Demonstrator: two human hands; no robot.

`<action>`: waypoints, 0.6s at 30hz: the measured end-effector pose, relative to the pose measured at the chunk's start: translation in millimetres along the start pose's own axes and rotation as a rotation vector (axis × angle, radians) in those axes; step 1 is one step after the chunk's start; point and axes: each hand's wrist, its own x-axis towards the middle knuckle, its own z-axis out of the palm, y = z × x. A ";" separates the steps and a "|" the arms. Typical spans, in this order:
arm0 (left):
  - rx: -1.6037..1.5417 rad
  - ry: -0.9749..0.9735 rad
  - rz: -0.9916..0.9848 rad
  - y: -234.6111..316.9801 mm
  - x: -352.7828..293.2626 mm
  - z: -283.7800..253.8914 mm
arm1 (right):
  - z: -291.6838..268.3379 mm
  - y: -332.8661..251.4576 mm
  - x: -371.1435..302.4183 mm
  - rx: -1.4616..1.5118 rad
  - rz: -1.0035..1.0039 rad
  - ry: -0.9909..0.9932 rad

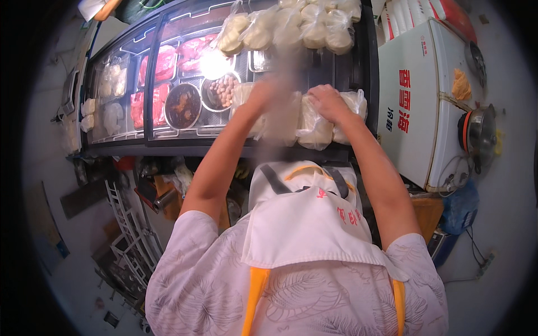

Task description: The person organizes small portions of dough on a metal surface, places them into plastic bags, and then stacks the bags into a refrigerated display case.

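Observation:
My left hand (264,94) reaches into the cooler, by the near row of clear plastic bags. A blurred vertical smear covers its fingers. To its right, my right hand (328,103) is closed, its fingers bent over the top of a clear plastic bag of pale, flat-looking food (315,126). Another pale bagged stack (282,119) sits between my two arms, partly veiled by the smear. On the far right of this row stands one more bag (355,103). What exactly the bags contain cannot be made out.
Left of my hands are a steel bowl of small pinkish balls (222,91), a bowl of dark food (182,106) and trays of red meat (165,63). More pale bagged stacks (287,27) line the back. A white chest freezer (414,106) stands right, with a metal pot (483,131) beside it.

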 end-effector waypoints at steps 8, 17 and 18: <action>0.050 -0.127 -0.214 -59.2 -27.7 -27.3 | -46.4 43.5 -31.4 -0.155 0.309 0.168; -0.020 -0.167 -0.166 -48.1 -39.6 -34.3 | -33.0 55.9 -51.8 -0.112 0.321 0.032; -0.027 -0.144 -0.165 -47.9 -42.1 -34.3 | -34.3 56.0 -53.2 -0.100 0.315 0.007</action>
